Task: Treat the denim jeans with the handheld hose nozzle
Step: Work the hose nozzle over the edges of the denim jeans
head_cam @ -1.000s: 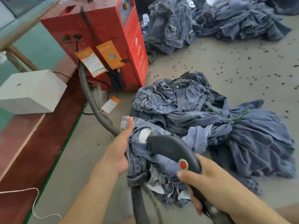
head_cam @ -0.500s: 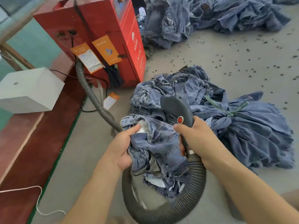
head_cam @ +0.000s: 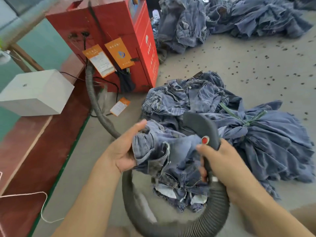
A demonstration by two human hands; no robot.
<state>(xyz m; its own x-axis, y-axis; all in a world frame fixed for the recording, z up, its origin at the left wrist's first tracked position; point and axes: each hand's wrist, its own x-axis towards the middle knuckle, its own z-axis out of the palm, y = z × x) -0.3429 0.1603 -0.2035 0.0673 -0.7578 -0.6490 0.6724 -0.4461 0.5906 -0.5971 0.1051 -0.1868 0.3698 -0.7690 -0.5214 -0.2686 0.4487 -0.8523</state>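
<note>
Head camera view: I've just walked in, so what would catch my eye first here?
Probably the two hands in the middle: the left hand grips a crumpled pair of jeans, while the right hand holds a dark nozzle with a red button. Its ribbed hose loops below them. Behind, at upper left, stands a red machine, with jeans piled on the floor.

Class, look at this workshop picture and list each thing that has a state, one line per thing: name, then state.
left hand: grips the held jeans at one edge
right hand: wrapped round the nozzle handle
held jeans: bunched, lifted off the floor
nozzle: raised, head against the denim
hose: looped under the hands
tied jeans bundle: on the floor, bound with green cord
</note>
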